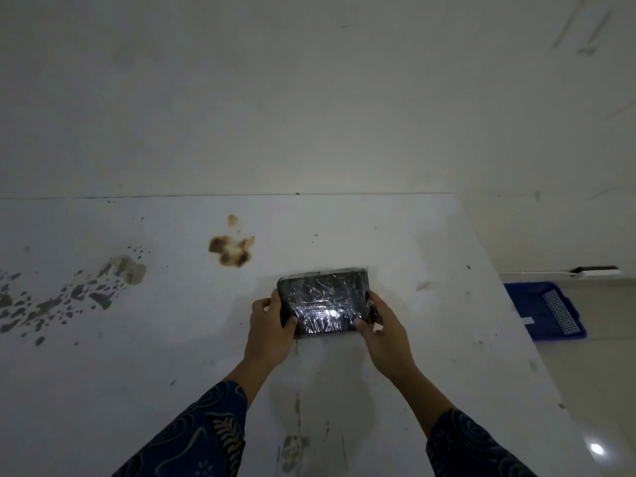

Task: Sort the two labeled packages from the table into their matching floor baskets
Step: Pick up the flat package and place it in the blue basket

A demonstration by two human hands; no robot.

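A black package [325,299] wrapped in shiny clear film is held just above the white table [172,339], near its right side. My left hand [272,330] grips its left end, thumb on top. My right hand [383,333] grips its right end the same way. No label shows on the upper face. A blue floor basket [530,304] with a perforated side stands on the floor beyond the table's right edge, partly hidden by the tabletop. A small white tag sits on its near wall.
The tabletop carries a brown stain [232,249] and grey blotches [103,284] to the left. A white wall rises behind the table. A white cable and dark plug [592,270] lie on the glossy floor behind the basket.
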